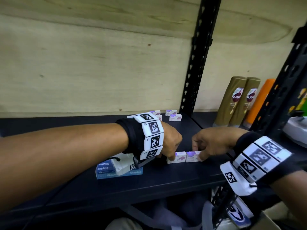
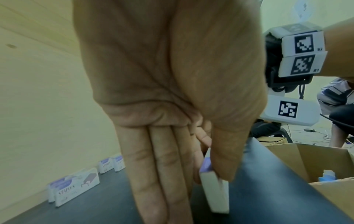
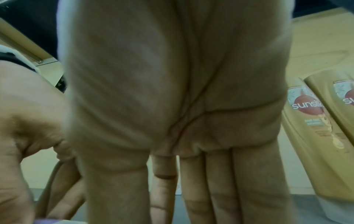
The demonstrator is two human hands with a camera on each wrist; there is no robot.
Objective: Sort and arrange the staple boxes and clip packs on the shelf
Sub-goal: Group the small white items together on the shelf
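Note:
Two small white staple boxes with purple tops stand side by side on the dark shelf [image 1: 166,180]. My left hand [image 1: 172,152] pinches the left box [image 1: 177,158] between thumb and fingers. In the left wrist view that box [image 2: 214,194] shows edge-on under the thumb. My right hand [image 1: 200,152] holds the right box [image 1: 192,157], thumb on its front face and fingers behind it. The two boxes touch. Several more white staple boxes [image 1: 173,115] stand at the back of the shelf. Blue staple boxes [image 1: 106,170] lie under my left wrist.
Two gold shampoo bottles [image 1: 237,100] and an orange bottle [image 1: 260,100] stand in the bay to the right, past a black upright [image 1: 196,63]. An open cardboard box [image 2: 325,165] sits below the shelf's front edge. A plywood wall backs the shelf.

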